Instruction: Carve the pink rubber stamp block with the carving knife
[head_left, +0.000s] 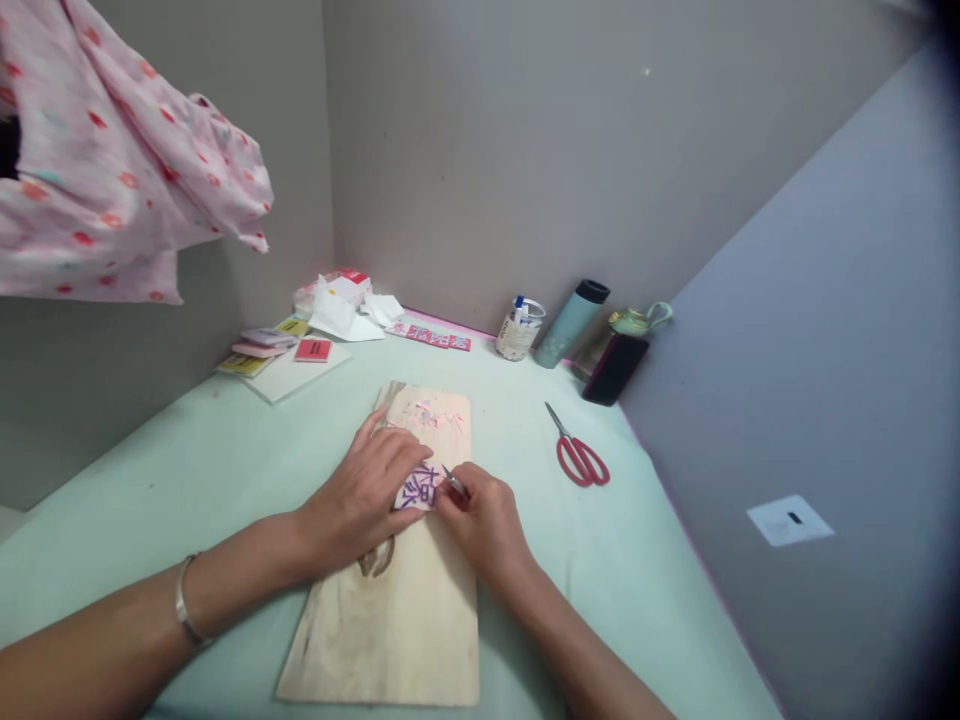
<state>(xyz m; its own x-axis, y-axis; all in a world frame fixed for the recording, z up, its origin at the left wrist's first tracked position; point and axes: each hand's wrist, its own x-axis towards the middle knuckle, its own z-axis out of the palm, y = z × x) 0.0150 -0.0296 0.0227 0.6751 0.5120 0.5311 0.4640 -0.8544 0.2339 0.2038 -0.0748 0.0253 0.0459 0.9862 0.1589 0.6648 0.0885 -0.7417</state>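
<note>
A small whitish piece with a purple character [417, 490] lies on the wooden board [382, 640]. My left hand [367, 485] holds this piece against the board, fingers along its far edge and thumb at its near side. Between the thumb and fingers of my right hand [484, 515] is a thin pointed metal cutting tool [454, 482], probably a carving knife. Its tip points up and left, beside the piece; whether it touches is unclear. Most of its handle is hidden in the hand. Pink and purple shavings [429, 412] lie scattered at the board's far end.
Red-handled scissors [582, 460] lie to the right. Along the back are a tin can [520, 330] with pens, a teal bottle [574, 322], a dark phone [616, 368], a row of red carved pieces [439, 338], and crumpled tissues [336, 310]. Small packets [259, 350] are stacked at back left.
</note>
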